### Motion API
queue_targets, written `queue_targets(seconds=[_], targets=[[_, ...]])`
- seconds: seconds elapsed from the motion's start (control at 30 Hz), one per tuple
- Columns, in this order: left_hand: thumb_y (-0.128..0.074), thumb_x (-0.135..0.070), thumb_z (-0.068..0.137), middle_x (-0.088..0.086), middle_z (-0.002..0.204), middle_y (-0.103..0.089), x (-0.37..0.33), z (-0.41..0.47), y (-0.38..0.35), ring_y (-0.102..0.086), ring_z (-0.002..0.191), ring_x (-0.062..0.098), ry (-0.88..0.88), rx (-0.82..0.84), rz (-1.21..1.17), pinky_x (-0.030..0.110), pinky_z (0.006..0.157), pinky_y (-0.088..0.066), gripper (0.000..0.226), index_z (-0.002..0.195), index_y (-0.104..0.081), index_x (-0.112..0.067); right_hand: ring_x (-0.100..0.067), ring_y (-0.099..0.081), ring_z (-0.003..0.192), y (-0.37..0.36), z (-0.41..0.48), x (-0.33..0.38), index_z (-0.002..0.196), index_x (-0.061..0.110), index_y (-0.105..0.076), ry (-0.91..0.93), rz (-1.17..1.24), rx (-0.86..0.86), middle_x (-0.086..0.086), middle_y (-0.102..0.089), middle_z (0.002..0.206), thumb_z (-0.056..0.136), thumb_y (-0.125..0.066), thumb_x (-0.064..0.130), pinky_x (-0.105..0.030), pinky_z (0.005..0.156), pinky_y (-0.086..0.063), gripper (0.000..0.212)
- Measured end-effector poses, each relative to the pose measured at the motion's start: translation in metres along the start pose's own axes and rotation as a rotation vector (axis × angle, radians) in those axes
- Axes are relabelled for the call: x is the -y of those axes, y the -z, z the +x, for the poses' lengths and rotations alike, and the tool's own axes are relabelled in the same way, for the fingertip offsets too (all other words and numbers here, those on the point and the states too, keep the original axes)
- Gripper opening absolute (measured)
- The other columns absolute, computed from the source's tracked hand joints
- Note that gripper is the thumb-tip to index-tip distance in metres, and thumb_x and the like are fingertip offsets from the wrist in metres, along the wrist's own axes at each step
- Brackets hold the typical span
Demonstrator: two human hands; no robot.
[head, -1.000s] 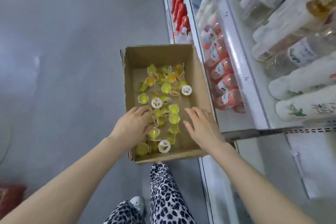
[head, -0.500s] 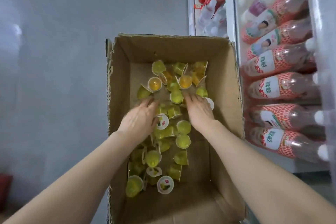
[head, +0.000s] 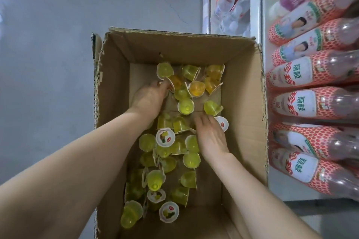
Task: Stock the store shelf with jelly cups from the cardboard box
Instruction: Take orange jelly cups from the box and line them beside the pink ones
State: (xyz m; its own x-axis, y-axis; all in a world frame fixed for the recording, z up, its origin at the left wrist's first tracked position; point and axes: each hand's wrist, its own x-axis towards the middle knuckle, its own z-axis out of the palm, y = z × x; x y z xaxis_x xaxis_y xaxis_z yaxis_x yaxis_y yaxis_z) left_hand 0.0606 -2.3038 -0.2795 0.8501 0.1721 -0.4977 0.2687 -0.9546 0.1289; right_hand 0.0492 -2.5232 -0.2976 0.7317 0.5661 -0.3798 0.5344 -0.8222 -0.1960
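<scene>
I see yellow-green plastic jelly cups (head: 186, 107) lying between the hands: right hand (head: 212, 136) flat and empty, left hand (head: 148, 99) grip unclear.

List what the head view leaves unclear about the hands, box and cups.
Head view:
- Left hand: fingertips blurred among the cups; its grip cannot be told.
- Right hand: its back hides the cups beneath.
- Box: near end cut off by the bottom edge.
- Lid print: too small to read.
- Where the cups go: out of frame; only bottles show.
</scene>
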Motion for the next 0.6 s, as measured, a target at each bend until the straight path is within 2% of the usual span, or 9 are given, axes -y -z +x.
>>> queue_targets(seconds=[0.13,0.23,0.3,0.37,0.43,0.47,0.5,0.53,0.6], targets=[[-0.056,-0.007,0.09,0.012,0.116,-0.055,-0.003,0.002,0.001,-0.058,0.1,0.03,-0.013,0.032,0.105,0.037,0.075,-0.048,0.061,0.141,-0.027,-0.023,-0.035,-0.061,0.091,-0.002,0.009,0.0,0.1,0.002,-0.068,0.082,-0.111,0.074,-0.015,-0.065,0.097,0.044,-0.078,-0.01,-0.039,0.07,-0.052,0.059],[-0.06,-0.017,0.09,0.012,0.114,-0.056,0.0,-0.006,0.004,-0.059,0.097,0.032,-0.02,0.024,0.018,0.038,0.071,-0.047,0.055,0.137,-0.031,-0.022,-0.032,-0.041,0.128,0.009,0.017,0.003,0.133,0.007,-0.052,0.168,-0.256,0.256,-0.012,-0.049,0.132,0.07,-0.072,-0.001,-0.038,0.1,-0.04,0.066],[-0.061,-0.027,0.09,0.011,0.115,-0.055,0.004,-0.015,0.007,-0.058,0.097,0.033,-0.016,0.014,-0.055,0.036,0.069,-0.045,0.054,0.137,-0.035,-0.024,-0.03,-0.031,0.137,0.014,0.023,0.0,0.14,0.008,-0.044,0.166,-0.357,0.374,-0.011,-0.038,0.143,0.081,-0.065,0.003,-0.035,0.108,-0.032,0.063],[-0.057,-0.034,0.092,0.011,0.118,-0.052,0.008,-0.026,0.011,-0.056,0.102,0.033,-0.012,0.004,-0.088,0.038,0.074,-0.049,0.048,0.137,-0.04,-0.026,-0.031,-0.041,0.131,0.018,0.019,0.001,0.133,0.009,-0.053,0.206,-0.41,0.38,-0.01,-0.048,0.136,0.079,-0.069,0.004,-0.034,0.101,-0.038,0.057],[-0.054,-0.039,0.095,0.012,0.117,-0.052,0.011,-0.038,0.015,-0.055,0.103,0.034,-0.021,-0.027,-0.124,0.04,0.077,-0.052,0.045,0.138,-0.043,-0.028,-0.028,-0.061,0.102,0.023,0.011,0.001,0.104,0.016,-0.07,0.181,-0.48,0.299,-0.005,-0.065,0.104,0.048,-0.088,0.01,-0.03,0.069,-0.05,0.059],[-0.053,-0.039,0.095,0.014,0.115,-0.052,0.013,-0.045,0.017,-0.056,0.1,0.036,-0.031,-0.052,-0.161,0.042,0.077,-0.053,0.046,0.139,-0.043,-0.03,-0.027,-0.064,0.088,0.027,0.007,0.001,0.091,0.016,-0.072,0.166,-0.428,0.258,-0.005,-0.066,0.089,0.034,-0.09,0.007,-0.027,0.053,-0.047,0.061],[-0.053,-0.04,0.095,0.015,0.113,-0.052,0.014,-0.053,0.019,-0.057,0.096,0.037,-0.039,-0.075,-0.208,0.043,0.077,-0.053,0.046,0.14,-0.043,-0.032,-0.029,-0.063,0.085,0.032,0.002,0.003,0.091,0.014,-0.07,0.147,-0.354,0.211,-0.008,-0.064,0.086,0.035,-0.089,0.004,-0.028,0.049,-0.045,0.06],[-0.052,-0.04,0.095,0.015,0.11,-0.051,0.015,-0.06,0.022,-0.058,0.092,0.038,-0.045,-0.089,-0.252,0.043,0.077,-0.052,0.046,0.14,-0.044,-0.033,-0.032,-0.06,0.092,0.037,-0.002,0.006,0.103,0.014,-0.066,0.134,-0.293,0.206,-0.011,-0.062,0.094,0.05,-0.086,0.002,-0.033,0.054,-0.049,0.058],[-0.055,-0.04,0.095,0.013,0.106,-0.049,0.016,-0.077,0.026,-0.059,0.087,0.037,-0.062,-0.091,-0.297,0.041,0.074,-0.05,0.043,0.135,-0.046,-0.029,-0.034,-0.052,0.111,0.046,-0.014,0.011,0.129,0.014,-0.05,0.07,-0.169,0.168,-0.013,-0.055,0.117,0.08,-0.069,0.001,-0.042,0.079,-0.05,0.054]])
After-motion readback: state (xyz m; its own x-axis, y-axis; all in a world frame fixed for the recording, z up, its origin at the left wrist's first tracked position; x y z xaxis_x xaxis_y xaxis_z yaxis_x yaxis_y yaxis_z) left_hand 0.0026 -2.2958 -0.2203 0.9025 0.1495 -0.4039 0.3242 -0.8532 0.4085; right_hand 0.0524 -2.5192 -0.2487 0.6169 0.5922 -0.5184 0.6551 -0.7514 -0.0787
